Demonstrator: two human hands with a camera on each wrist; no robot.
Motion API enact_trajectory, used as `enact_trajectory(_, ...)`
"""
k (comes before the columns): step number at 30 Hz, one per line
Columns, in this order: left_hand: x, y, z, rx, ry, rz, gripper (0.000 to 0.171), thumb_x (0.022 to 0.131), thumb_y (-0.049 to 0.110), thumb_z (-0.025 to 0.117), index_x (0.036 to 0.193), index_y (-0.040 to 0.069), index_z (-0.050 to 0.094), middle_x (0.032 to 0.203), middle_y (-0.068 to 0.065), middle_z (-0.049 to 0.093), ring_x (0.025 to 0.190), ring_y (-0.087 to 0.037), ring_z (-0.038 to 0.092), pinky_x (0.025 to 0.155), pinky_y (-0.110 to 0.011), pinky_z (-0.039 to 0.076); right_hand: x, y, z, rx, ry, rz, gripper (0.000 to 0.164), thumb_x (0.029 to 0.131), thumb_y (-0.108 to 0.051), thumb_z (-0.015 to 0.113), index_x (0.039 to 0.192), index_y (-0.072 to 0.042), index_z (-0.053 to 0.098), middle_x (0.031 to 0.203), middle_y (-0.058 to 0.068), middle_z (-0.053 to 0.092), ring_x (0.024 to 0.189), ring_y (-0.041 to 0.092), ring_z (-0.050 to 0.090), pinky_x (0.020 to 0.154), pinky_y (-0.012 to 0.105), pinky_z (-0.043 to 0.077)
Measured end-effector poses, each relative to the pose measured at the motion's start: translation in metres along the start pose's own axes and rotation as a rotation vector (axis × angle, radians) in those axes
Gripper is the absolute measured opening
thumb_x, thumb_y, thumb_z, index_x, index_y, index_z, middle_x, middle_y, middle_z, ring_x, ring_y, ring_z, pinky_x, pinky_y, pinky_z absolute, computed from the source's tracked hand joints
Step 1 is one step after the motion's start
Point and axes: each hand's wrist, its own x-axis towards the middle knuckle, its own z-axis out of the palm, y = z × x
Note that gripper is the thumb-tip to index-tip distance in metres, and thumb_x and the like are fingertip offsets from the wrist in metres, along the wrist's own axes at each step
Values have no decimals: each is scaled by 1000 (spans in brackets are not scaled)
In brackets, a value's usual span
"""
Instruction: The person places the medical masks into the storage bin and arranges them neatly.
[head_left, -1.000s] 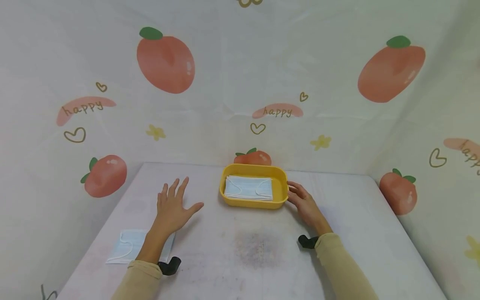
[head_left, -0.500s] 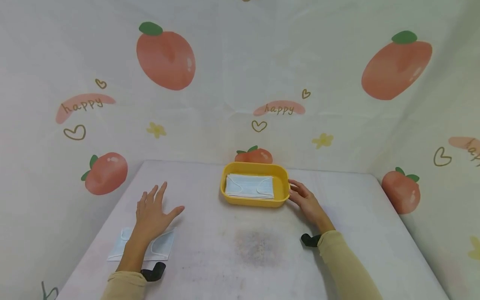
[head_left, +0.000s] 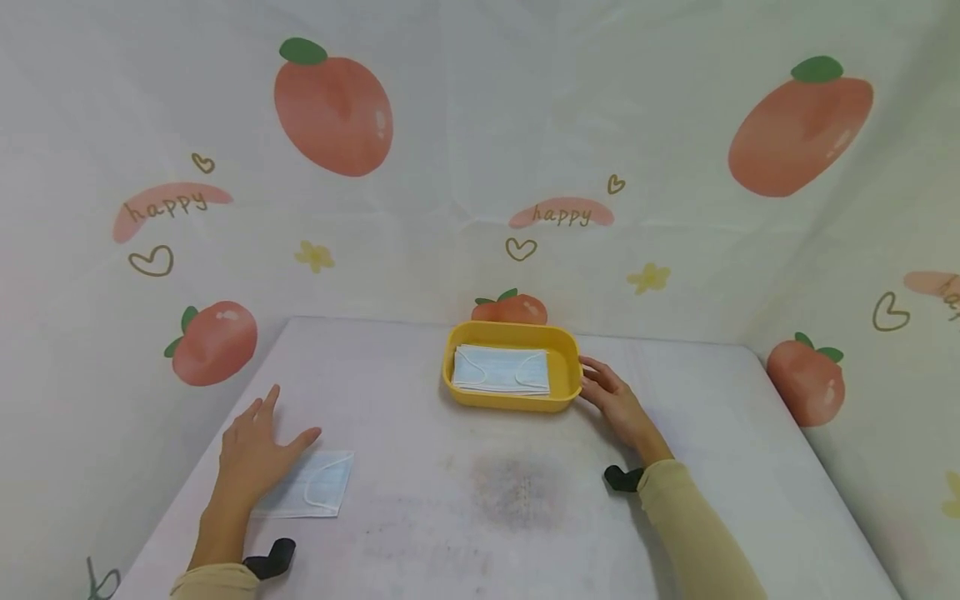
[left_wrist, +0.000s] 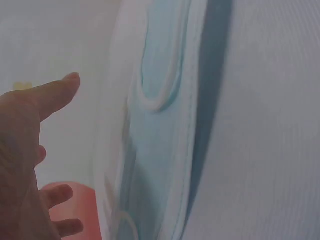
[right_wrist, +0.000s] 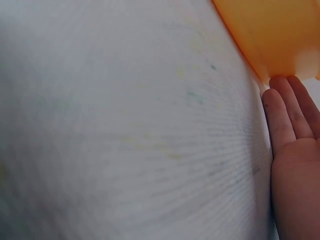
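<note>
A pale blue face mask (head_left: 318, 486) with white ear loops lies flat on the table at the left. Over its left part hovers my left hand (head_left: 253, 457), fingers spread and thumb held apart, with nothing in it. The left wrist view has the mask (left_wrist: 160, 135) beside that hand. Toward the back middle, a yellow tray (head_left: 513, 402) contains several stacked face masks (head_left: 501, 370). My right hand (head_left: 618, 410) rests on the table with its fingertips against the tray's right end. In the right wrist view those fingers (right_wrist: 281, 112) are fairly straight under the tray's wall (right_wrist: 280, 35).
The white table (head_left: 420, 508) has a dark smudge in front of the tray. A white fabric backdrop (head_left: 450, 125) printed with fruit stands behind and along both sides. Black wrist-camera mounts (head_left: 272, 558) sit at both wrists.
My left hand has moved left and toward me, from beyond the loose mask to over its left part. The right hand has stayed at the tray's end. The view has shifted slightly.
</note>
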Motion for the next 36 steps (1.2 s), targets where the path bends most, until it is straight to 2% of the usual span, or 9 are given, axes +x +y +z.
enact_trajectory(4,-1,-8,-7,26,-39,-28,113,88,63,66,164,6,5,156,-43,21,138,-67,21,107,-84,22,-1,0,0,-3,4,9,59,103,-46,56,157,-32,36,164,13,36,142,36,51,123,53,34)
enact_trajectory(8,-2,-13,-14,42,-114,-86,117,86,60,69,163,6,-1,156,-44,15,134,-72,20,104,-85,28,-1,0,-1,4,10,2,59,103,-45,57,157,-31,36,164,14,36,141,36,51,123,53,34)
enact_trajectory(12,-3,-18,-19,31,-180,-129,115,86,46,73,162,5,-2,155,-44,11,131,-74,21,101,-84,33,0,0,-1,13,2,-3,61,102,-46,57,157,-30,36,164,15,36,141,36,52,123,51,35)
enact_trajectory(16,-4,-19,-22,18,-202,-109,104,83,25,72,161,1,8,154,-43,16,132,-67,22,104,-82,29,1,0,-1,14,8,17,60,102,-46,58,157,-32,37,164,13,36,141,35,51,123,51,35)
enact_trajectory(19,-4,-19,-24,30,-203,-90,101,80,19,72,160,-1,13,151,-43,20,131,-65,24,105,-81,27,2,1,-2,21,7,24,60,102,-45,58,157,-32,36,165,12,35,142,35,50,123,52,34)
enact_trajectory(23,-4,-19,-28,32,-217,-111,104,79,17,74,159,-1,12,146,-47,23,126,-70,28,102,-82,32,3,1,-1,31,-2,13,62,102,-45,58,158,-31,35,165,13,35,142,36,50,123,51,35)
enact_trajectory(26,-4,-18,-30,-2,-243,-150,106,79,17,77,160,-1,10,144,-48,22,126,-72,27,103,-83,34,3,2,0,41,-2,7,60,103,-43,58,157,-30,36,164,13,36,142,35,51,123,50,35)
enact_trajectory(30,-5,-21,-33,-47,-275,-193,107,81,21,79,160,0,10,142,-47,26,128,-69,28,103,-82,33,2,2,0,43,0,0,57,104,-41,56,157,-30,36,163,13,37,141,34,51,122,49,36)
enact_trajectory(36,-3,-27,-34,-90,-295,-202,105,83,26,82,158,-4,15,141,-46,37,131,-62,33,108,-76,35,2,1,1,37,-1,-3,55,105,-39,55,156,-31,37,163,13,37,141,34,51,122,49,36)
